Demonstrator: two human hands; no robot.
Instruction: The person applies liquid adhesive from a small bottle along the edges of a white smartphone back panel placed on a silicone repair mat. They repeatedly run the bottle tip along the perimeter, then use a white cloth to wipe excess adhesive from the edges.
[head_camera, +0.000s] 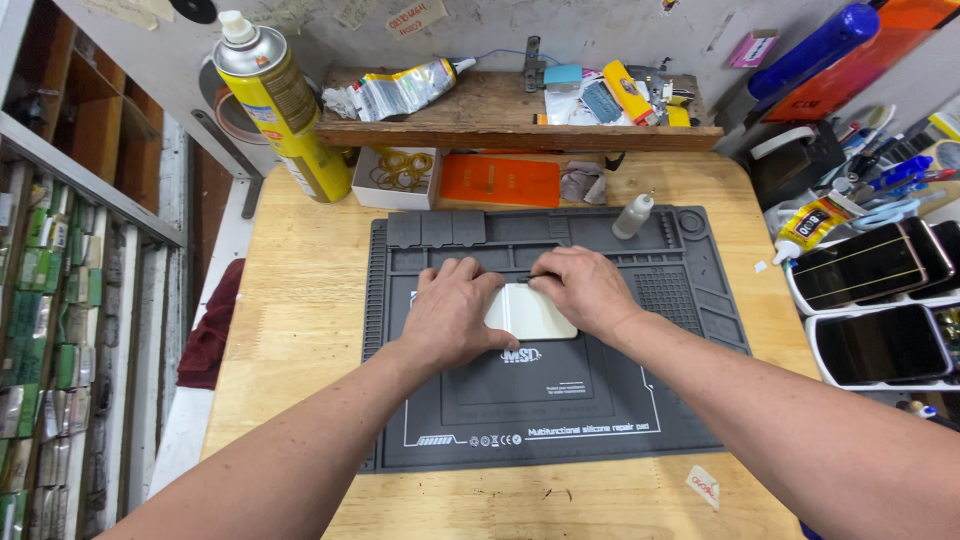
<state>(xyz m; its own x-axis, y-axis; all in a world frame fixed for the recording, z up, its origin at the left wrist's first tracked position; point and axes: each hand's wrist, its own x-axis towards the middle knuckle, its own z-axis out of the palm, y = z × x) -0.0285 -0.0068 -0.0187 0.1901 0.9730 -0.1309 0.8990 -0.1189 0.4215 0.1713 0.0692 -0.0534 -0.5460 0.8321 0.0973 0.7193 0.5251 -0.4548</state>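
Head view. Item: white glossy rectangular panel (528, 312), rounded corners, flat at centre of the grey silicone mat (560, 400), long axis running 9 to 3 o'clock. Left hand (455, 312) lies flat over its 9 o'clock end, fingers together pressing down; right hand (583, 290) pinches its 12 o'clock edge. Both equally near. Beyond, 1 o'clock: small clear dropper bottle (633, 216). 10 o'clock: yellow spray can (280, 110). Wooden table (300, 300) beneath.

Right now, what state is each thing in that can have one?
Left hand: flat on the white rectangular piece.
Right hand: pressing the piece's upper right edge.
White rectangular piece: lying flat on the grey mat.
Yellow spray can: upright, capped.
Small dropper bottle: upright, capped.
Glue tube: lying down, capped.
Phones: screens dark.
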